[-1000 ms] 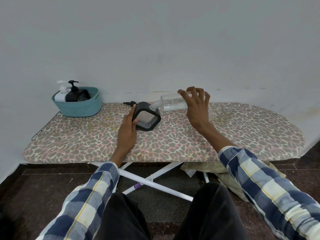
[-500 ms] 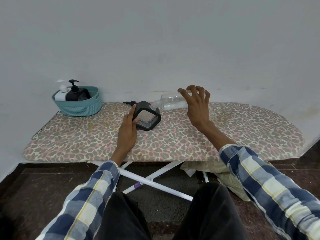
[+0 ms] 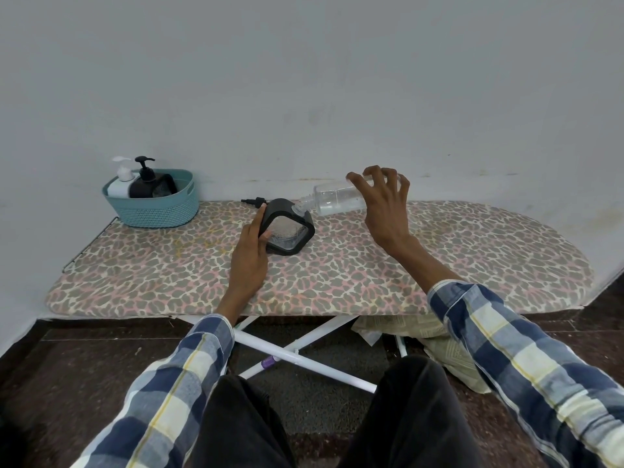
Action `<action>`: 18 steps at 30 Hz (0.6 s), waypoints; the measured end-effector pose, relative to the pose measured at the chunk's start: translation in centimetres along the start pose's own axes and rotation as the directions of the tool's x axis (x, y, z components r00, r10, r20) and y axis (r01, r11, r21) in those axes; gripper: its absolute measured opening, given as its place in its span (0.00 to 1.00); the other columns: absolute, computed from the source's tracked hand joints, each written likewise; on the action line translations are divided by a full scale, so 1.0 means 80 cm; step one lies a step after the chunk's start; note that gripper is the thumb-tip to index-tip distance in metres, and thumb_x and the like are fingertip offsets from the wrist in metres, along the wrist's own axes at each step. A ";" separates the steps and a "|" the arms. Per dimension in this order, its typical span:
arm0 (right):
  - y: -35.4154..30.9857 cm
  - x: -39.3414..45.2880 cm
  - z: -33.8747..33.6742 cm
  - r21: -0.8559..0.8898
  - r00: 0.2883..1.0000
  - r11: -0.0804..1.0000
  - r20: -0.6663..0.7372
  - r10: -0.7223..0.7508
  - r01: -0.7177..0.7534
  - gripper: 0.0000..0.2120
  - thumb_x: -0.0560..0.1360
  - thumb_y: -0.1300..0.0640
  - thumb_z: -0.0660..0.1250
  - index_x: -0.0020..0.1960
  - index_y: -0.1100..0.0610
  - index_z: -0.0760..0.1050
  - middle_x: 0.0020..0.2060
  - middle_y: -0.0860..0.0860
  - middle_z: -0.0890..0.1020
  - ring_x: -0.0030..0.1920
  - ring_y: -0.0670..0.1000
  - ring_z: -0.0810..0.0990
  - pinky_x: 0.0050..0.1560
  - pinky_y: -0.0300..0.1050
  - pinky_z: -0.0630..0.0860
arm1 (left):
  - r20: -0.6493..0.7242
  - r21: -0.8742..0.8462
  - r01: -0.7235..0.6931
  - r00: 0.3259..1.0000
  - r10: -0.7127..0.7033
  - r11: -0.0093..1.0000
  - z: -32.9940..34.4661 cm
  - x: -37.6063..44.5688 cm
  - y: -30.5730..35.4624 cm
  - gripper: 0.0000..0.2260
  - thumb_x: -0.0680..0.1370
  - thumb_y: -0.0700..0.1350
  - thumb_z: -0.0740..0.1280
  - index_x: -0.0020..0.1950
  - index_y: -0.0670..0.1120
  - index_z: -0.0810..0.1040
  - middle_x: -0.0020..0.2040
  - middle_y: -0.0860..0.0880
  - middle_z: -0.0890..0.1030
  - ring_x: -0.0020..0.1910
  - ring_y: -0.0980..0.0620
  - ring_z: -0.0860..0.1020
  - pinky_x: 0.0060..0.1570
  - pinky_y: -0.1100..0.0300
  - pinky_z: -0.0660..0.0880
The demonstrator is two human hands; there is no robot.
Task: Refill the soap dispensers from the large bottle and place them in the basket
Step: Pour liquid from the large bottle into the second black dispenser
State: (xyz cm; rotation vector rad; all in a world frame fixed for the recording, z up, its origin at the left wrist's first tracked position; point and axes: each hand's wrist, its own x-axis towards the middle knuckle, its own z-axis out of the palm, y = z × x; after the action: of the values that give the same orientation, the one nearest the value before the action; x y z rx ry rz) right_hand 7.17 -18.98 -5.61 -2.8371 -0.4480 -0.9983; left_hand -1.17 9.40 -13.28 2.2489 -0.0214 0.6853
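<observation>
Clear large bottle (image 3: 337, 200) gripped in our right hand (image 3: 385, 211), neck at black dispenser (image 3: 287, 231) mouth; left hand (image 3: 251, 255) clasps dispenser. We'd keep tilt gentle, spout aligned.

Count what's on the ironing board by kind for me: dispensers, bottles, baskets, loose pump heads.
Soap dispensers: 3, a white one and a black one in the basket, and a black one that the left hand steadies.
Large clear bottle: 1, tilted in the right hand.
Teal basket: 1.
Loose black pump head: 1.
Total: 6.
</observation>
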 end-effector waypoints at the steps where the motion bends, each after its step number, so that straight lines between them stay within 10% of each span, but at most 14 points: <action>1: 0.000 0.000 0.000 -0.003 1.000 1.000 0.000 0.001 -0.001 0.51 0.56 0.80 0.61 0.72 0.44 0.70 0.68 0.52 0.72 0.70 0.59 0.69 0.72 0.61 0.63 | -0.001 -0.001 0.003 1.000 -0.003 1.000 0.000 0.000 0.000 0.24 0.91 0.49 0.55 0.88 0.55 0.58 0.74 0.43 0.75 0.67 0.49 0.76 0.62 0.53 0.76; 18: 0.001 0.002 -0.002 -0.009 1.000 1.000 -0.002 -0.006 0.006 0.50 0.55 0.79 0.60 0.72 0.44 0.70 0.67 0.52 0.72 0.70 0.59 0.69 0.72 0.60 0.62 | -0.007 0.021 -0.012 1.000 0.012 1.000 0.001 0.000 -0.003 0.24 0.91 0.48 0.56 0.88 0.56 0.57 0.71 0.43 0.76 0.61 0.55 0.74 0.57 0.57 0.73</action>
State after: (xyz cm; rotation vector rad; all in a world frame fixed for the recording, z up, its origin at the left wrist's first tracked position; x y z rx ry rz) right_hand 7.23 -19.07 -5.40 -2.8442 -0.4533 -1.0064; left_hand -1.05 9.51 -13.53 2.2681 -0.0244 0.7025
